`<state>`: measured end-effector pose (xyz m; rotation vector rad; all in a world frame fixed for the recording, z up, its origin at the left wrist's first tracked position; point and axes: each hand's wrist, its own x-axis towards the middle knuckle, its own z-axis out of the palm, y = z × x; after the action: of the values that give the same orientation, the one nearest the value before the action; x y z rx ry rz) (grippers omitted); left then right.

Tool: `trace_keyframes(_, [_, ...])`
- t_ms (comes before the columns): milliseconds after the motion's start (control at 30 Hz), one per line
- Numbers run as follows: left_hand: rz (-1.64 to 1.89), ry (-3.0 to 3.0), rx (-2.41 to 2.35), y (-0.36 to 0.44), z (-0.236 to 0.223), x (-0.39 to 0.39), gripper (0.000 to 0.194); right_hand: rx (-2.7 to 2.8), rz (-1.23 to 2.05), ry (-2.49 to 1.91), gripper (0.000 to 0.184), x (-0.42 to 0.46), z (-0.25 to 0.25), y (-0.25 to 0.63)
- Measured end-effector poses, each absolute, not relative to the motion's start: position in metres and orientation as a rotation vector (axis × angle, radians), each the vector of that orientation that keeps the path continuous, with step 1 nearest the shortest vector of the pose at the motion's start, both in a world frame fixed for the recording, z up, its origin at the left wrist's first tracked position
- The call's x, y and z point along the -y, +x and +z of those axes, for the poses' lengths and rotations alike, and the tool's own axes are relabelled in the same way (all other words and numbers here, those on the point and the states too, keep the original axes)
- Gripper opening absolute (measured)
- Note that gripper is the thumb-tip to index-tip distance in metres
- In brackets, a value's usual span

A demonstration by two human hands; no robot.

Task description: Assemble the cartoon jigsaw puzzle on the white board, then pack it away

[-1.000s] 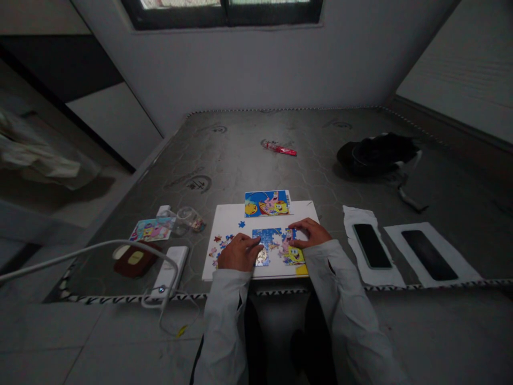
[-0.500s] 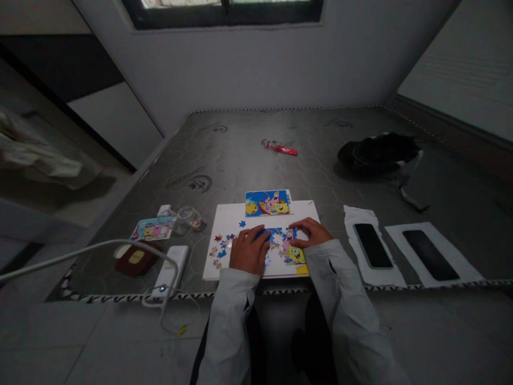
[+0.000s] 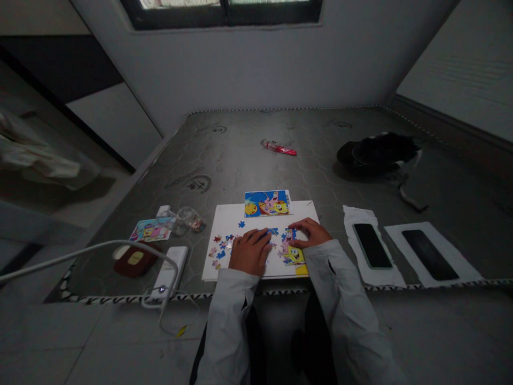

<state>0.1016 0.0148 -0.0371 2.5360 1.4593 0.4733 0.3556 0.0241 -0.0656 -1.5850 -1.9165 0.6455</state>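
Since the earlier frame the left hand (image 3: 250, 252) has slid rightward onto the puzzle, uncovering more of the loose pieces on its left, while the right hand (image 3: 310, 232) sits at about the same spot. Everything lies on a bare grey mattress (image 3: 240, 160) with a zigzag-trimmed edge, below a dark-framed window (image 3: 220, 8). Near its front edge is a white board (image 3: 230, 216), with a picture card (image 3: 266, 203) of cartoon characters along its far edge, overlapping it. On the board, a part-built jigsaw (image 3: 289, 247) lies under and just beyond the hands, and loose jigsaw pieces (image 3: 222, 246) are scattered left of the left hand. The left fingers (image 3: 260, 238) lie flat and slightly curved over the jigsaw's left part, unclenched; whether they pin a piece is hidden. The right fingers (image 3: 300, 227) rest extended on its upper right, holding nothing visible. To the right, two phones (image 3: 372, 246) lie face up on white paper, and a black fabric bundle (image 3: 377, 154) and a red tube (image 3: 279, 149) lie farther off. To the left are a small cartoon card (image 3: 152, 230), a clear plastic cup (image 3: 188, 219), a dark red pouch (image 3: 135, 262) and a white power bank (image 3: 168, 272) with a cable.
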Motion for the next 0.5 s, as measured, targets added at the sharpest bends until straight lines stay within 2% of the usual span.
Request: trace_keyframes(500, [0.467, 2.525, -1.452, 0.1052, -0.0362, -0.0142, 0.035, 1.918, 0.648, -1.584, 0.049, -0.0240, -0.0634, 0.3545])
